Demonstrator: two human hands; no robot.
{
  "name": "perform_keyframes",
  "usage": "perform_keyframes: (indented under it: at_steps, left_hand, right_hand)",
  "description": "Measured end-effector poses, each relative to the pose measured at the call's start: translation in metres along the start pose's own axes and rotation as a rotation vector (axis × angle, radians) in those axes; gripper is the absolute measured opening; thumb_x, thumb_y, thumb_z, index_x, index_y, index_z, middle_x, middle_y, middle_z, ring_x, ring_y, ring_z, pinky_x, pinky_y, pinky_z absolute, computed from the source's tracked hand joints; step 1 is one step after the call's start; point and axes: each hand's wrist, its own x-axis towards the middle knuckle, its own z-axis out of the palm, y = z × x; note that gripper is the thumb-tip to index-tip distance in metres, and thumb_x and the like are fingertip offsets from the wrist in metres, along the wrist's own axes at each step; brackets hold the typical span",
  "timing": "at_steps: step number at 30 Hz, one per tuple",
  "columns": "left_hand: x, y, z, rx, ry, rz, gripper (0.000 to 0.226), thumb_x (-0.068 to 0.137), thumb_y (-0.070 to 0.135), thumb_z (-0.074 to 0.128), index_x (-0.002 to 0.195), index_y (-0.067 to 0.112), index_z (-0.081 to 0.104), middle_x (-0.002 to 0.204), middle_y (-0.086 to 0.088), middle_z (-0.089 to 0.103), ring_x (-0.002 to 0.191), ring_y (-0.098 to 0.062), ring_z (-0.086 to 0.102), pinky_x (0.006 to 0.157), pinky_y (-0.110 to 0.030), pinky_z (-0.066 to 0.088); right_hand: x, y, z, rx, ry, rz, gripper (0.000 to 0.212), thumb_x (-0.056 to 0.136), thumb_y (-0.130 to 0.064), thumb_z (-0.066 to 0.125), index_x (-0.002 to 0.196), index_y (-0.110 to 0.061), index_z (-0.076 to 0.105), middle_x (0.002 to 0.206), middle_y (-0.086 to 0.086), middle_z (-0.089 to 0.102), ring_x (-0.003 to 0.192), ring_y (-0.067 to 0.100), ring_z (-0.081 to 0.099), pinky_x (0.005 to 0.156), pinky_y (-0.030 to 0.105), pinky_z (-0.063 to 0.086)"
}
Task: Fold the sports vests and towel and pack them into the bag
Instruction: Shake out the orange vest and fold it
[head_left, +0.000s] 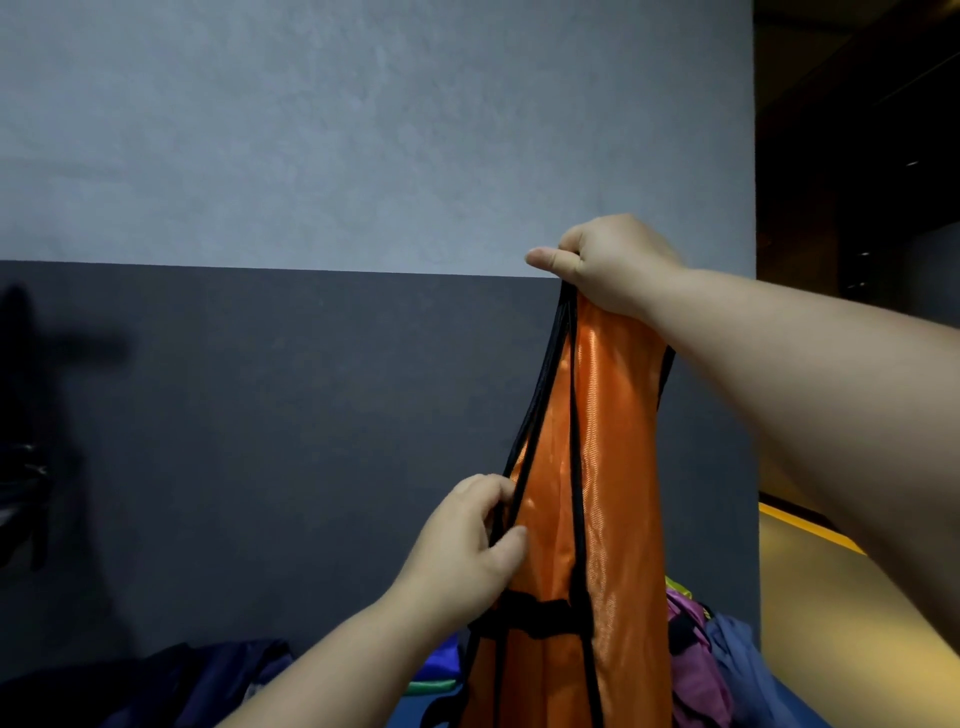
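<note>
An orange sports vest (608, 467) with black trim hangs upright in front of me, bunched into a long strip. My right hand (608, 260) grips its top end, held high against the wall. Lower down, my left hand (467, 545) pinches the black edging on the vest's left side between thumb and fingers. A dark navy bag (208, 680) lies at the bottom left. The towel cannot be made out for certain.
A heap of other clothes lies at the bottom right: a purple piece (696, 670), a grey-blue one (737, 660), and a bright blue one with green trim (441, 670). A grey two-tone wall (311, 260) stands close ahead. A yellow floor (831, 597) lies to the right.
</note>
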Motion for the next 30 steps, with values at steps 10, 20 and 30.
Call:
perform_keyframes:
  at_steps: [10, 20, 30]
  left_hand:
    - [0.0, -0.006, -0.007, -0.019, 0.041, 0.033, 0.05, 0.093, -0.006, 0.05, 0.094, 0.043, 0.057, 0.099, 0.024, 0.059, 0.092, 0.003, 0.059, 0.073, -0.014, 0.047]
    - [0.011, 0.015, 0.017, 0.07, 0.051, -0.189, 0.055, 0.068, 0.086, 0.043, 0.087, 0.037, 0.059, 0.099, 0.02, 0.052, 0.088, -0.002, 0.057, 0.078, -0.03, 0.053]
    - [0.018, 0.0, 0.023, 0.057, 0.093, -0.08, 0.009, 0.093, 0.031, 0.053, 0.085, 0.031, 0.055, 0.097, 0.015, 0.05, 0.087, -0.001, 0.053, 0.076, -0.023, 0.049]
  right_hand:
    - [0.003, 0.003, -0.007, -0.016, 0.011, 0.037, 0.059, 0.093, -0.065, 0.04, 0.065, -0.013, 0.043, 0.063, 0.005, 0.044, 0.06, 0.023, 0.042, 0.051, 0.032, 0.025]
    - [0.01, -0.023, -0.003, -0.061, 0.011, 0.079, 0.06, 0.095, -0.063, 0.039, 0.062, -0.013, 0.039, 0.063, 0.005, 0.043, 0.058, 0.022, 0.04, 0.05, 0.032, 0.023]
    - [0.013, -0.013, -0.006, -0.102, 0.016, 0.119, 0.062, 0.095, -0.064, 0.04, 0.061, -0.012, 0.039, 0.063, 0.006, 0.043, 0.057, 0.023, 0.04, 0.049, 0.031, 0.023]
